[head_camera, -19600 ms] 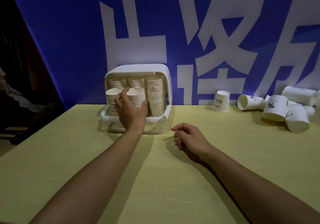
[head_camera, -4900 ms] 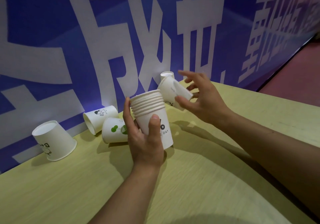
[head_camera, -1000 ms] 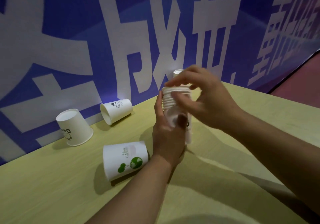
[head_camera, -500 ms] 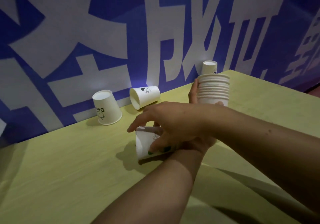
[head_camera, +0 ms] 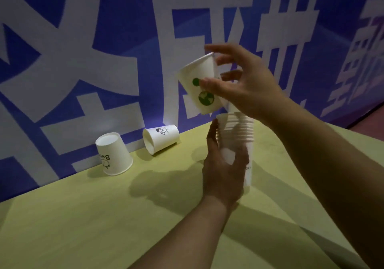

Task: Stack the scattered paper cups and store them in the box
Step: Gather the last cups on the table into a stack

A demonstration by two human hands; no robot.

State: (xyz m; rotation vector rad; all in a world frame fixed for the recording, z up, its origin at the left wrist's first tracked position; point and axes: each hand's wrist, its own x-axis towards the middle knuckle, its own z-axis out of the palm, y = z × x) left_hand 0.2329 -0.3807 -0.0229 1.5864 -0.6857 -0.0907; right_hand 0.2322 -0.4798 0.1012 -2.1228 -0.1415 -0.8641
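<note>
The right hand point(head_camera: 247, 90) pinches a single paper cup with green print point(head_camera: 200, 85) by its side wall, thumb in front and fingers behind, and holds it tilted in the air just above the stack of cups point(head_camera: 239, 135). The left hand point(head_camera: 224, 169) wraps its fingers and thumb round the lower part of that stack and holds it upright over the bench point(head_camera: 104, 227), well in from the back edge.

The step in hand looks like nesting the printed cup into the stack. To do it well, the cup should be turned so its base points straight down and its axis lines up with the stack's, then lowered until its base enters the top rim. The left grip should stay low on the stack, firm but not crushing, since thin paper walls dent easily. The right grip should let go only once the cup sits inside, and a light push on its rim would seat it. A tilted entry could catch the rim and bend it.

The stack shows many rims nested close together; the inside of the top cup cannot be seen. Two more cups wait along the back edge of the bench against the blue banner point(head_camera: 62, 81): an upside-down cup point(head_camera: 114, 156) standing on its rim, and beside it a cup on its side point(head_camera: 161, 138), mouth towards the left and showing nothing inside. The storage box is out of view.
</note>
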